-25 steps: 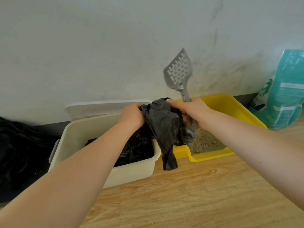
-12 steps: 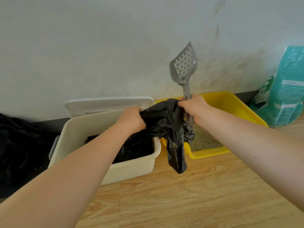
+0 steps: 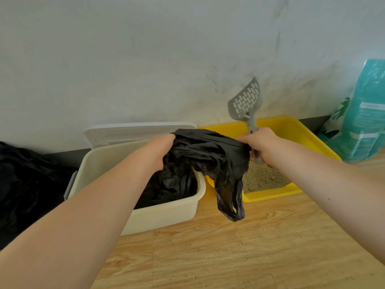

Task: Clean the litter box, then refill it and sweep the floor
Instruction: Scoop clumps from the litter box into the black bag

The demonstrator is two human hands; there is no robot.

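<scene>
Both hands point(image 3: 160, 151) point(image 3: 260, 142) grip black bag point(image 3: 208, 151) stretched between them.

My left hand point(image 3: 161, 152) grips one edge of a black plastic bag point(image 3: 210, 155), and my right hand point(image 3: 260, 146) pinches the other edge while also holding the handle of a grey slotted scoop point(image 3: 245, 101), which points up past my knuckles. The bag stretches between my hands, with a loop hanging down below them. Under my left hand sits a cream bin point(image 3: 166, 213) lined in black plastic. Beneath my right hand is a yellow litter box point(image 3: 291, 126) with sandy litter point(image 3: 264, 180). Further right stands a teal bag point(image 3: 362, 113). Crumbs dot the wooden floor point(image 3: 239, 257).
</scene>
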